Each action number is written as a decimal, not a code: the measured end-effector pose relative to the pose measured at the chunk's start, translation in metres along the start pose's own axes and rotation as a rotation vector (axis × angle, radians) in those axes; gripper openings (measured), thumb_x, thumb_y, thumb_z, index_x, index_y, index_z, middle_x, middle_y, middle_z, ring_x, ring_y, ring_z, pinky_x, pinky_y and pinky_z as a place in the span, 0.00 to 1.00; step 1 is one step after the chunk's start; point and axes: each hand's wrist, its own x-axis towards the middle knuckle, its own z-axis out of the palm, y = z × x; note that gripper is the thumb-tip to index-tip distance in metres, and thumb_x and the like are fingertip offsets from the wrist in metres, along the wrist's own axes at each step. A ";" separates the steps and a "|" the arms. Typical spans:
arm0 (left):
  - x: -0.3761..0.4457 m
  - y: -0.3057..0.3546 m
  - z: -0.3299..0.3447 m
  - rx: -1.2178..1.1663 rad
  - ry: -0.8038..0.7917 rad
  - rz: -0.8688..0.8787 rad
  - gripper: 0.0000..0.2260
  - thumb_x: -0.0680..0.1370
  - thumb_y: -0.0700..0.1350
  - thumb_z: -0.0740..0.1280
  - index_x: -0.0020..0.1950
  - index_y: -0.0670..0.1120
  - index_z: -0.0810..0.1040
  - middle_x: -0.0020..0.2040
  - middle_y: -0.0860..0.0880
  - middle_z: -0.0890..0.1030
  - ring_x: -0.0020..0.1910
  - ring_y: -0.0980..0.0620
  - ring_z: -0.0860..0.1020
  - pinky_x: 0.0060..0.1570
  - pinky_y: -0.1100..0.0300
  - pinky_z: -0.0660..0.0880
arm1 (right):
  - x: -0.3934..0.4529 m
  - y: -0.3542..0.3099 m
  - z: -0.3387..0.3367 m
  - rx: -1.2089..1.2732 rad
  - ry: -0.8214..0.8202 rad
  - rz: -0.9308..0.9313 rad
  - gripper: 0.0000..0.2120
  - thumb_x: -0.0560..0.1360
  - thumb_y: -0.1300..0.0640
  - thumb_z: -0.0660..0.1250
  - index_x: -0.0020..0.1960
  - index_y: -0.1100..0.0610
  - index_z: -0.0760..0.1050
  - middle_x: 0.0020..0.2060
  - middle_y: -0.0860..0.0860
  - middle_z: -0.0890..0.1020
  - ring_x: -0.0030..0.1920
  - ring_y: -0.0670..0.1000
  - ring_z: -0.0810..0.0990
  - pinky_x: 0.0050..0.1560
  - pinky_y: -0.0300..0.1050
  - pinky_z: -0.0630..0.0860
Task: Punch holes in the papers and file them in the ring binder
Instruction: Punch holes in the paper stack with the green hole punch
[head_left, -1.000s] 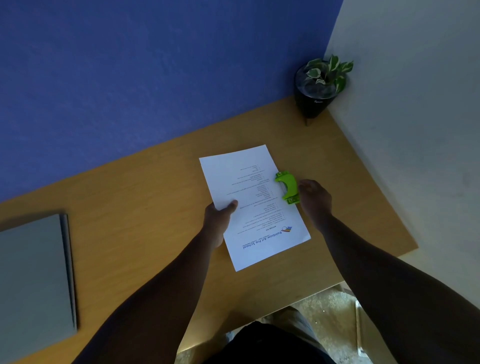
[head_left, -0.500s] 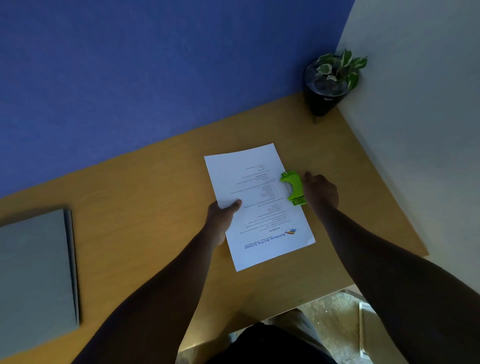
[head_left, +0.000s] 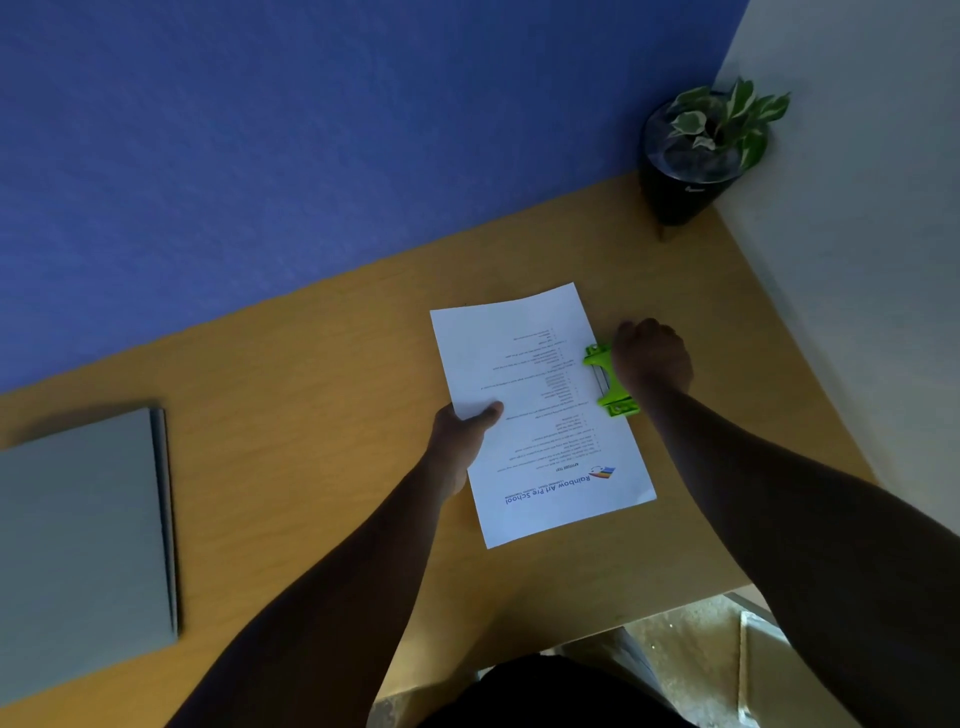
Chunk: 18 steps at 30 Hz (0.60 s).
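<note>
Step in hand: punching the paper (head_left: 530, 405). One printed sheet visible, lying flat on the counter (head_left: 322, 415), turned so its letterhead reads upside down from the head view. Whether more sheets lie under it cannot be told.

Punch (head_left: 609, 382): green, at the sheet's right long edge, about midway along it, edge apparently fed into its slot. Far right of the punch, in the counter's corner, a potted plant (head_left: 701, 150); not in the way.

Right hand (head_left: 652, 358) rests on top of the punch, fingers curled over its body. Its grip looks closed down on the punch, knuckles up; fingertips hidden, so how far the lever is depressed cannot be told.

Left hand (head_left: 462, 431) is on the sheet's edge opposite the punch, thumb on top of the paper; fingers seem tucked under the edge, pinching it.

Binder (head_left: 83, 545): grey, shut, well left of the punch at the counter's left side. Nothing filed yet, by the look of it.

To do this step well, judged:
- Seat the edge fully and squarely against the slot's back stop, otherwise the holes will sit skewed.
- Left hand should push the sheet gently toward the punch, without buckling it.
- Centre the punch along the edge.
- Press straight down with the palm, one firm stroke, punch base flat on the counter.
- Risk: sheet creeps out as pressure comes on.
</note>
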 end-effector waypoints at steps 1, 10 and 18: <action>0.001 0.000 0.000 0.000 -0.002 -0.002 0.12 0.77 0.44 0.72 0.60 0.48 0.79 0.55 0.50 0.85 0.53 0.49 0.83 0.46 0.56 0.81 | 0.001 -0.001 0.001 -0.002 0.008 -0.009 0.22 0.81 0.50 0.53 0.55 0.67 0.76 0.54 0.65 0.79 0.56 0.65 0.76 0.54 0.54 0.73; 0.005 -0.002 -0.002 -0.005 -0.018 -0.004 0.11 0.77 0.44 0.73 0.59 0.49 0.80 0.54 0.51 0.85 0.53 0.49 0.84 0.46 0.56 0.81 | -0.005 -0.005 0.008 -0.114 0.136 -0.014 0.26 0.80 0.44 0.52 0.55 0.66 0.75 0.52 0.63 0.78 0.53 0.64 0.76 0.50 0.56 0.72; 0.006 -0.003 -0.002 -0.031 -0.024 -0.016 0.13 0.77 0.44 0.73 0.61 0.47 0.80 0.56 0.49 0.85 0.55 0.47 0.83 0.56 0.47 0.80 | -0.006 -0.005 0.013 -0.130 0.165 -0.022 0.26 0.79 0.44 0.52 0.51 0.66 0.76 0.49 0.63 0.79 0.50 0.64 0.76 0.48 0.55 0.72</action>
